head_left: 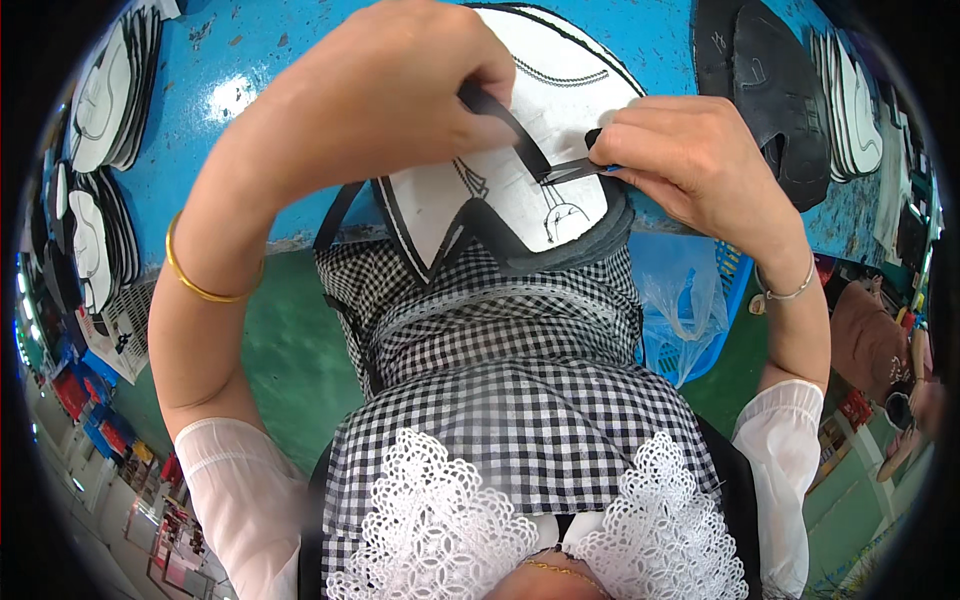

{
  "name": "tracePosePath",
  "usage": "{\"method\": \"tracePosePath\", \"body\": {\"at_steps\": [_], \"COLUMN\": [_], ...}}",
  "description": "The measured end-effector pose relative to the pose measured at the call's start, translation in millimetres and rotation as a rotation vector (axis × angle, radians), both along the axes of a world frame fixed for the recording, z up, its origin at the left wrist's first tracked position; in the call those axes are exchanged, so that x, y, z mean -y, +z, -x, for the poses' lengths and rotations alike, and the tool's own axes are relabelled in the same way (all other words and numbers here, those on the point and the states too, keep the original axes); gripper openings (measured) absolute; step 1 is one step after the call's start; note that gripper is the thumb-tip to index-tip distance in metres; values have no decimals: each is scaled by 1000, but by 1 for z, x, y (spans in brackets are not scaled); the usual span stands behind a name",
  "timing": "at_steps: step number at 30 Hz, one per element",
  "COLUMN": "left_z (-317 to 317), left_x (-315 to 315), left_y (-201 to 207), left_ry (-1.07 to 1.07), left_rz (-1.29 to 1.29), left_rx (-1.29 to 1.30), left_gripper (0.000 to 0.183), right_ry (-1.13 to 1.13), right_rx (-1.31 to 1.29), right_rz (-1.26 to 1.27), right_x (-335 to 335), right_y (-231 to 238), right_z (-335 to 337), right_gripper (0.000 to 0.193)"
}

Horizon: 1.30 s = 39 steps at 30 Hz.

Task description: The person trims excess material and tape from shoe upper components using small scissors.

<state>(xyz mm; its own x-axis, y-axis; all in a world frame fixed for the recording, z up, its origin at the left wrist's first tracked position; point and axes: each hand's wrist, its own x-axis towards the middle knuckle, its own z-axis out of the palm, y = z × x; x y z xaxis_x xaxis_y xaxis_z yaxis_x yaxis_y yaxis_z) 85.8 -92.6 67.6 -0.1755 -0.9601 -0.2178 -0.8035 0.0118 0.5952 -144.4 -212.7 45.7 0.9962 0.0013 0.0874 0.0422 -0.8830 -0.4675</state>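
No legible text, numbers or signs observed: white panel [550,50] bears only dark line figures, and the faint pale marks on the black piece [780,70] are too small to read.

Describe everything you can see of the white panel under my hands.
The white panel looks like stiff, flat sheet with a black border, a curved chain-like dark line on its far part and thin dark figures nearer you. A deep notch cuts its near edge. It lies flat on dark layers, overhanging the blue table. Your left hand hides much of it; a black strip and the dark pointed tool in your right hand meet over it.
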Motion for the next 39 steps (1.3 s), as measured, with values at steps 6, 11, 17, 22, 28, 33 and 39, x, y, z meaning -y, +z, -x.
{"method": "tracePosePath", "body": {"at_steps": [6,11,17,22,28,33,39], "left_z": [-3,0,-9,-13,-18,-33,-37], "left_x": [1,-1,2,5,-4,-4,1], "left_y": [-4,-8,-9,-6,-18,-25,18], "left_ry": [-9,-36,-112,-146,-61,168,446], "left_rz": [-51,49,-78,-107,16,103,106], "left_rx": [-78,-60,-129,-36,-142,-586,-752], "left_gripper": [15,14,14,16,15,10,12], "right_ry": [65,-62,-142,-153,-201,-95,-247], "right_rx": [20,45,-15,-67,-38,69,60], "right_rz": [-135,89,46,26,4,139,541], "right_x": [13,-1,5,-1,4,-41,-96], "right_y": [-1,-1,6,7,3,17,-10], "right_z": [-9,-24,-18,-34,-23,-18,-24], "right_gripper": [18,19,26,28,23,33,20]}}
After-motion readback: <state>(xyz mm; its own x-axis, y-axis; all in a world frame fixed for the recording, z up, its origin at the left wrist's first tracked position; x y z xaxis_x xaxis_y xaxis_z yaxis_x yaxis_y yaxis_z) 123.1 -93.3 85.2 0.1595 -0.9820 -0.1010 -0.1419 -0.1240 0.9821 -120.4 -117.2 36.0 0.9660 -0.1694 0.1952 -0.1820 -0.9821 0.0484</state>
